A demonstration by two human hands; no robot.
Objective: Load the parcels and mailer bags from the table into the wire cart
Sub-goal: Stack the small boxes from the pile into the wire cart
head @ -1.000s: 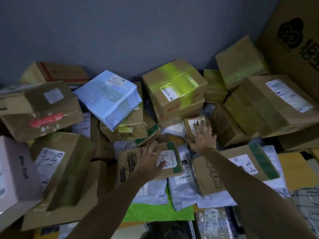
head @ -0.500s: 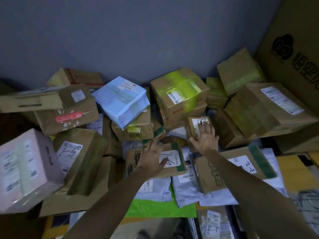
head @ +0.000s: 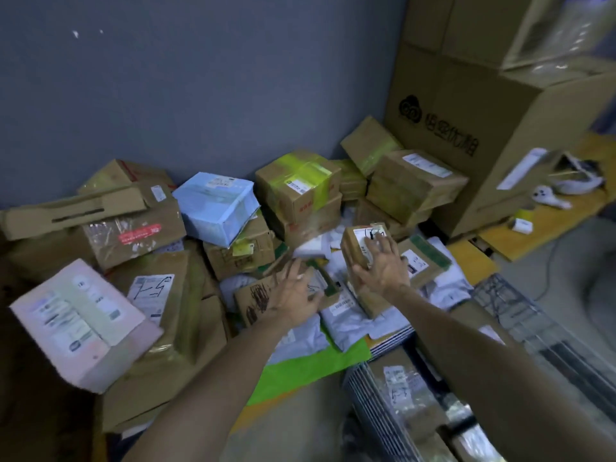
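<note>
1. Right hand [head: 383, 268] is lying fingers-spread on a small brown box [head: 361, 243] in the middle of the pile; palm against its near face, fingertips reaching over its white label. Fingers wide, not curled round; a true grip cannot be told through the blur.
2. Left hand [head: 293, 295] is resting flat and open on a low carton with black scribble [head: 256, 300], just left of the small box. Nothing is being gripped.
3. The two hands are sitting close together, the small box between them and slightly farther back.
4. Small box is tilting, label face turned up and toward the camera, long axis running away toward the wall.
5. Scribbled carton is lying flat, long axis running left to right, its green-taped end toward the right hand.
6. Count, nearby: one pale blue parcel [head: 216, 208] behind left; one box wrapped in yellow-green tape [head: 300, 185] behind centre; one pinkish-white box [head: 80, 321] at far left; at least three grey-white mailer bags [head: 350, 325] under the hands, exact count unclear; one green bag [head: 310, 368] below them.
7. Wire cart [head: 506, 305] is standing at lower right, with one taped parcel [head: 400, 388] lying inside.
8. Large printed carton [head: 466, 128] is standing against the wall, right.
</note>
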